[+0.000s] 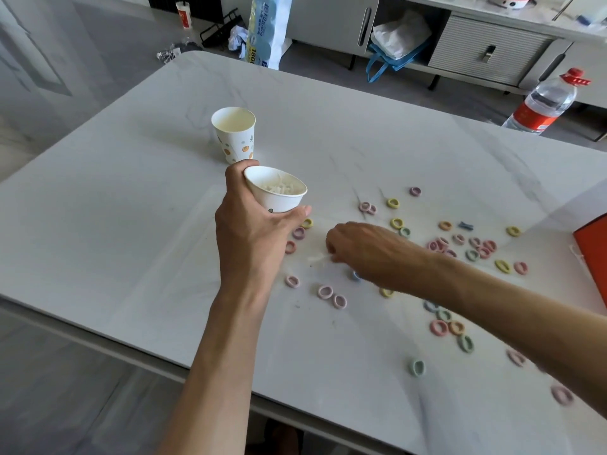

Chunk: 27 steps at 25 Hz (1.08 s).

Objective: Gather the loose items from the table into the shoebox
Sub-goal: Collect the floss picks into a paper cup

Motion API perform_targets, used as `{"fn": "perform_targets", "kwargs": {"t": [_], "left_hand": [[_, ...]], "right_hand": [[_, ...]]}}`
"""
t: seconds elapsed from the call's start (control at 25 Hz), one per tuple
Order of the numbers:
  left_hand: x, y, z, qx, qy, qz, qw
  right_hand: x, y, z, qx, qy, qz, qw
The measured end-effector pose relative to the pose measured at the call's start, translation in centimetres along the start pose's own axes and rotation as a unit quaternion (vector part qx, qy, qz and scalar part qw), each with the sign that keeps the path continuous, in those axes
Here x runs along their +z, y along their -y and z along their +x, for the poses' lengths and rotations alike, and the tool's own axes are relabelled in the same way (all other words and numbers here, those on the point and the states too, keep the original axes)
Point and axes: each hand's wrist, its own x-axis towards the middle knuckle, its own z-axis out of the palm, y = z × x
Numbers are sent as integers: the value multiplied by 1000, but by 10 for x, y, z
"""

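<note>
Gripping a white paper cup (279,200), the left hand (253,231) holds it up over the middle of the table (131,208), fingers and thumb wrapped round its wall, mouth tipped a little to the right. Small white pieces (282,187) lie heaped inside it. Just beyond the knuckles a second paper cup (235,136), printed with orange dots, stands upright on the marble-look top.

Over to the right hand (364,251): it reaches in low from the right, back of the hand up, fingers curled down to the tabletop just right of the left wrist. A few pale white bits (317,261) lie at its fingertips, but the blur there is heavy and I cannot tell whether the fingers pinch anything or only touch the surface.

All around it, coloured hair ties are scattered: a pink pair (325,291) just below the hand, yellow ones (396,223) beyond it, a thick cluster of pinks and greens (483,247) behind the forearm, and more trailing towards the near right edge (417,367). None of them is in a container.

At the far right edge of the view a corner of an orange box (594,257) sits on the table, well apart from both hands. Past the table's far right corner stands a water bottle (545,103) with a red label
</note>
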Motion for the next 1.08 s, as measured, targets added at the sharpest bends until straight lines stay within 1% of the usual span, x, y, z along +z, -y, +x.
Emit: {"fn": "perform_targets", "kwargs": {"t": [0.08, 0.12, 0.16, 0.2, 0.24, 0.28, 0.4, 0.48, 0.56, 0.64, 0.72, 0.8, 0.84, 0.88, 0.92, 1.0, 1.08], "left_hand": [[0, 0, -2, 2, 7, -4, 1000], [-1, 0, -2, 4, 12, -1, 1000], [0, -1, -3, 9, 17, 2, 1000], [0, -2, -3, 16, 23, 8, 1000], [1, -3, -3, 26, 31, 19, 999], [3, -5, -3, 36, 41, 28, 998], [9, -10, -6, 43, 70, 23, 996], [13, -12, -8, 52, 88, 12, 995], [15, -14, -9, 61, 100, 2, 993], [18, -17, -10, 67, 104, -10, 992], [23, -22, -13, 67, 110, -27, 991], [29, -27, -19, 78, 120, -40, 989], [32, -29, -23, 85, 128, -47, 987], [36, -33, -28, 90, 140, -53, 985], [39, -37, -35, 93, 155, -58, 982], [47, -49, -54, 92, 189, -78, 975], [58, -66, -77, 92, 220, -109, 965]], "right_hand": [[-24, -13, 1, 106, -45, 98, 989], [-39, -20, 1, 148, -92, 160, 972], [-56, -26, 1, 159, -150, 200, 955], [-72, -28, 1, 150, -195, 217, 945], [-88, -26, 2, 129, -216, 221, 942], [-101, -20, 3, 102, -217, 217, 946], [-116, 3, 16, 26, -153, 172, 973], [-114, 16, 24, -3, -122, 123, 985], [-111, 19, 24, -13, -128, 117, 985], [-112, 13, 17, 10, -140, 171, 975], [-113, 3, 4, 51, -172, 227, 957], [-110, -6, -15, 116, -225, 239, 937], [-108, -10, -27, 161, -237, 244, 927], [-107, -13, -41, 204, -229, 259, 916], [-105, -15, -55, 234, -204, 287, 906], [-103, -16, -89, 263, -154, 353, 885], [-107, -14, -126, 285, -140, 403, 859]]}}
